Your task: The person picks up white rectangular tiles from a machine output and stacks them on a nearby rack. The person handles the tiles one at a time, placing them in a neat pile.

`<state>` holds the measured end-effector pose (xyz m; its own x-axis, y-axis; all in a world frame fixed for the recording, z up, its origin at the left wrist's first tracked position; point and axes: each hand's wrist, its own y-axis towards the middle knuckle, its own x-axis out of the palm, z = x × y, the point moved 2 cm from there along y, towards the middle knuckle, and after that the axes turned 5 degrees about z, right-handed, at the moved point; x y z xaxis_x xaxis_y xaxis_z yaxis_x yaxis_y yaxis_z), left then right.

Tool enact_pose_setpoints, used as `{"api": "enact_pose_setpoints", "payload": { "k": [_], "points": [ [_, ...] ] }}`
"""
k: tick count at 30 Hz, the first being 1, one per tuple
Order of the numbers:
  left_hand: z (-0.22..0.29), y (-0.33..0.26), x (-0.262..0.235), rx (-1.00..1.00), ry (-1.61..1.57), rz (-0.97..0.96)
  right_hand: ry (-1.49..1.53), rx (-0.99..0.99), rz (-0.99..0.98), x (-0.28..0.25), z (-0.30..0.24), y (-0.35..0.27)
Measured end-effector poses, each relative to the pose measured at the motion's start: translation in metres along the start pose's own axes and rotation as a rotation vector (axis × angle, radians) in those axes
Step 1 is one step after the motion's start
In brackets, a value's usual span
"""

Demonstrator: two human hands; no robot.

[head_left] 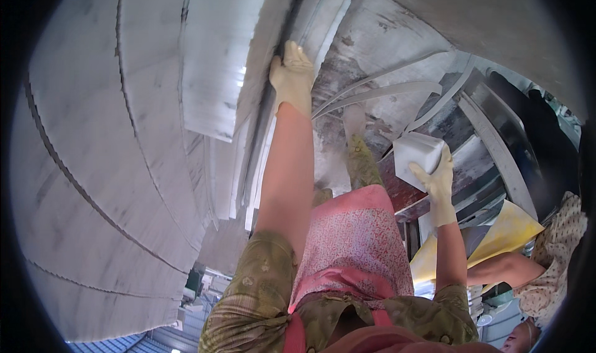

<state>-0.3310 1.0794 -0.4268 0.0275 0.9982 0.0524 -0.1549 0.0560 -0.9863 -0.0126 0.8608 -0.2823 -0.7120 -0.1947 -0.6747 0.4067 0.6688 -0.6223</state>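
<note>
- Two gloved hands, one pair: the left hand [290,76] reaches up in the middle, the right hand [440,185] is lower and farther right.
- One white block [415,155] is at the right hand, raised in front of a dusty grey surface [366,33]. The hand grasps it near a corner, thumb on the near face and fingers along the right side. I cannot tell whether it is solid or a hollow box.
- The left hand's fingers are bent in at the edge of one long pale board [329,14]; I cannot tell whether they are clenched around it or just pressing.
- At least four large grey sheets [87,135] overlap on the left, their edges rough and curving.
- At least three thin pale strips [397,95] loop between the board and the block, well apart from the left hand.
- One yellow sheet [508,229] stands bent below and right of the right hand, near another person's forearm [509,270] and dotted sleeve [557,244].
- One pink apron [357,238] covers the wearer's lap, between two green patterned sleeves [261,278].
</note>
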Motion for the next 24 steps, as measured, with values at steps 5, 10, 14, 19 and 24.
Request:
{"api": "enact_pose_setpoints", "payload": {
  "k": [5,10,14,19,24],
  "points": [
    [0.001,-0.036,-0.009,0.067,-0.078,-0.18,-0.274,-0.201,0.039,0.004,-0.072,0.052],
    [-0.008,-0.062,-0.008,-0.01,-0.145,-0.26,-0.406,-0.48,0.086,0.002,-0.202,0.134],
    [-0.013,-0.067,-0.005,-0.064,-0.134,-0.322,-0.613,-0.503,0.09,0.008,-0.292,0.2],
    [-0.009,-0.062,-0.004,-0.037,-0.248,-0.276,-0.609,-0.97,0.509,0.025,-0.35,0.238],
    [-0.007,-0.064,0.0,-0.129,-0.334,-0.366,-0.647,-0.928,0.539,0.049,-0.356,0.274]
  ]
}}
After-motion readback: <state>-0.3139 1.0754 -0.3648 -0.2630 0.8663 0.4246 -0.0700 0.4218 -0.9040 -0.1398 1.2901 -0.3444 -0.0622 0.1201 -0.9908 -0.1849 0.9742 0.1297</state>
